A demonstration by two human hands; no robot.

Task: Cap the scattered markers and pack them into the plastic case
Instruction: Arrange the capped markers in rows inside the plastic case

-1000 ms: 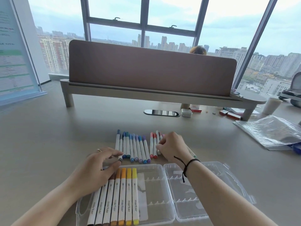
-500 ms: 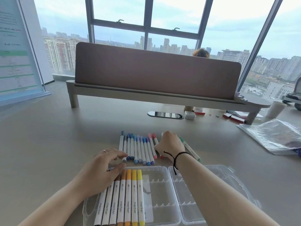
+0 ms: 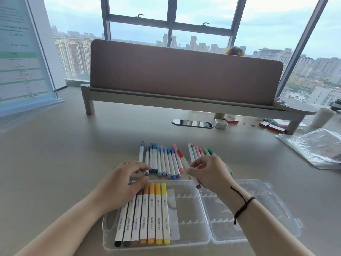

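Your right hand (image 3: pixel 208 172) pinches a red marker (image 3: pixel 186 166): light, stiff, slick, so grip mid-barrel. Your left hand (image 3: pixel 121 183), fingers loosely curled, rests on the case (image 3: pixel 191 242) markers.

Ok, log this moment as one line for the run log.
right hand: holds red marker | left hand: rests over case, holds nothing | case: seven markers packed | rest on desk
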